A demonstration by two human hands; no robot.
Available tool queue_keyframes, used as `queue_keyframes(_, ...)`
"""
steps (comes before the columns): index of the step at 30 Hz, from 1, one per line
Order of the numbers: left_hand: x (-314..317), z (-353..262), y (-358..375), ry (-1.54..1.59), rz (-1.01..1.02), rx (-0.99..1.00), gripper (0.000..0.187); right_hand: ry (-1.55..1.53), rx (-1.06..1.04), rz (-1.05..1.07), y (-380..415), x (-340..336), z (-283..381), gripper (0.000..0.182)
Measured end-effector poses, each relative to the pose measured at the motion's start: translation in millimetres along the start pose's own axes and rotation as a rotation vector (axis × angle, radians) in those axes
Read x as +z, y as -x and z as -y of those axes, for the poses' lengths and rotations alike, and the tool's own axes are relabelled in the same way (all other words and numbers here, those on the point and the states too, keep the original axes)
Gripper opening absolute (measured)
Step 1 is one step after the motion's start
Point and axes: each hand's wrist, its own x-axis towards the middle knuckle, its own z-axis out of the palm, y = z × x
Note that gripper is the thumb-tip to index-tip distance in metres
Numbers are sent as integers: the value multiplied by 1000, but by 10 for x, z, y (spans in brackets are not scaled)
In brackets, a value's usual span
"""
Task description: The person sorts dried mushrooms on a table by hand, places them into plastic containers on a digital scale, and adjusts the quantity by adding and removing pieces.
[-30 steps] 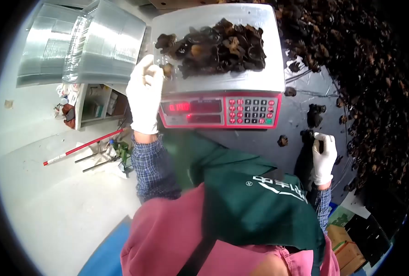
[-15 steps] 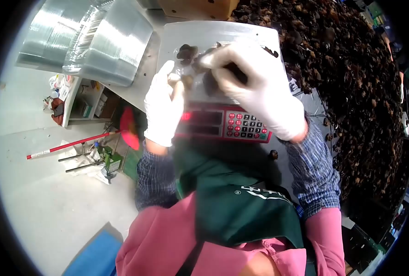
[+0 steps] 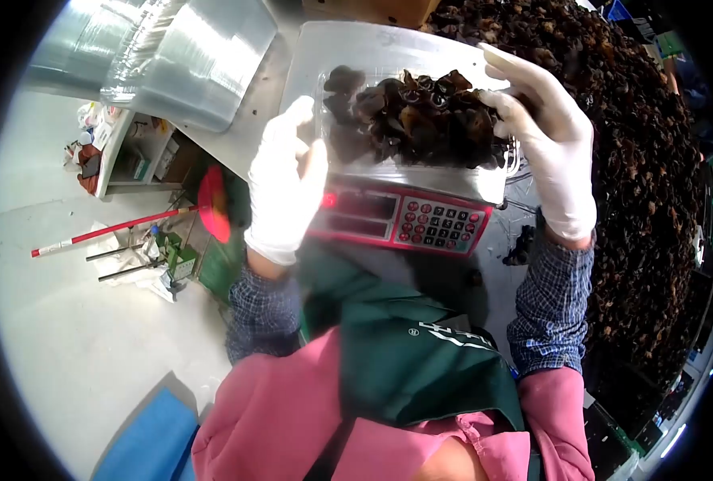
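A clear plastic tray [image 3: 321, 120] with dark, curled mushroom-like pieces [image 3: 420, 116] in it lies on the metal plate of a scale [image 3: 372, 40]. The scale's red keypad panel [image 3: 400, 216] faces me. My left hand [image 3: 287, 180], in a white glove, is at the tray's left end, thumb and fingers apart, with nothing seen in it. My right hand [image 3: 545, 136], also gloved, is at the right end, its fingers spread beside the pieces and its fingertips near the tray's edge.
A big heap of dark pieces [image 3: 645, 200] covers the right side. Stacked clear containers [image 3: 204, 64] stand at the upper left. A cardboard box [image 3: 372, 10] is at the top edge. Lower left are a red pole [image 3: 116, 231] and a blue object [image 3: 152, 437].
My right hand has moved right, from over the scale to the tray's right end, and its fingers have opened. The dark pieces in the tray now show. My left hand stays at the left end.
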Motion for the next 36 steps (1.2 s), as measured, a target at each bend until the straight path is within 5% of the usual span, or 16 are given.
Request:
queue_keyframes(6,-230,119,-8,39,-47,-117,48,442,48,39,889,-603,-481,39)
queue_keyframes(14,-240,85,3,68,-7,-161,46,881,530,391,2103,-990,-815,50)
queue_keyframes(16,-252,41,13,46,7,-164,45,897,561,345,2028,-1013,-713,52)
queue_keyframes(17,-249,33,15,36,4,-153,44,912,415,233,2053,-1053,-787,50)
queue_keyframes(22,-244,-1,-13,-64,165,-185,38,420,364,-71,1377,-868,-666,25)
queue_keyframes(24,-186,-71,-25,199,188,-427,34,102,455,-109,1072,-675,-633,26)
queue_keyframes(26,-190,-24,-43,337,237,-440,32,-107,544,-96,798,-469,-582,27)
queue_keyframes(29,-160,-118,-91,439,257,-540,30,-25,516,-74,572,-301,-723,21)
queue_keyframes(36,-149,-100,-270,492,180,-439,28,-147,432,-112,294,-291,-682,7)
